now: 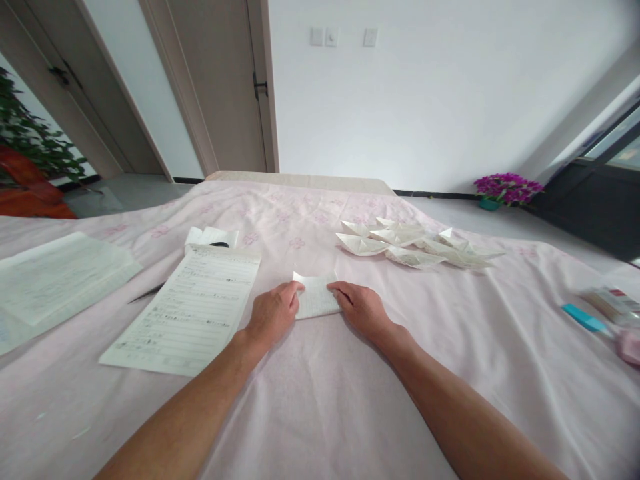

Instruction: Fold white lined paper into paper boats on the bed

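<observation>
A small folded piece of lined paper (319,297) lies on the pink cloth, its upper corners sticking up. My left hand (274,310) pinches its left edge between thumb and fingers. On the other side my right hand (364,307) grips the right edge the same way. Left of my hands is a written lined sheet (193,307), partly over a dark pointed object (146,293) whose kind is mostly hidden. Beyond my right hand sit several folded paper boats (363,245) in a close group.
A stack of paper sheets (55,283) lies at far left. A folded paper piece (213,237) is behind the written sheet. At far right are a blue object (583,318), a clear pack (613,303) and a pink item (629,347). Pink flowered cloth (310,400) covers the table.
</observation>
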`<state>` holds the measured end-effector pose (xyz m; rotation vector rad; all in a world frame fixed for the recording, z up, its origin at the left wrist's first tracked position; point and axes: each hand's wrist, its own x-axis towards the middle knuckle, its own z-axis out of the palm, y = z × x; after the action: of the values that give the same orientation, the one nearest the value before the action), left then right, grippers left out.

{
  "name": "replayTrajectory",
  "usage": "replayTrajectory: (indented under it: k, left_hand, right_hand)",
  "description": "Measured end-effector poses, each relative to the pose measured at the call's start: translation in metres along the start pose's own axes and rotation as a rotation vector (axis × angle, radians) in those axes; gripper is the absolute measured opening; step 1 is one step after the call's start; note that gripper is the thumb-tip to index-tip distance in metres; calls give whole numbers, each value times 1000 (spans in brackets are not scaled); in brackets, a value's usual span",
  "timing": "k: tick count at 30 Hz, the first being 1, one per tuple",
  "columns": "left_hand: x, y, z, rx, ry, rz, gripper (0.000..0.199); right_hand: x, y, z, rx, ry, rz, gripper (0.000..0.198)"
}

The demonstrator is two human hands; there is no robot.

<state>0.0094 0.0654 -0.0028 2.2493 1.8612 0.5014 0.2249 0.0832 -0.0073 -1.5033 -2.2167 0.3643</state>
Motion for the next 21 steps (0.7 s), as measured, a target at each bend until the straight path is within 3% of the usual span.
replayTrajectory:
  k: [21]
  left_hand:
    - [0,1,0,12,-8,-14,34]
  right_hand:
    - [0,0,0,5,5,6,30]
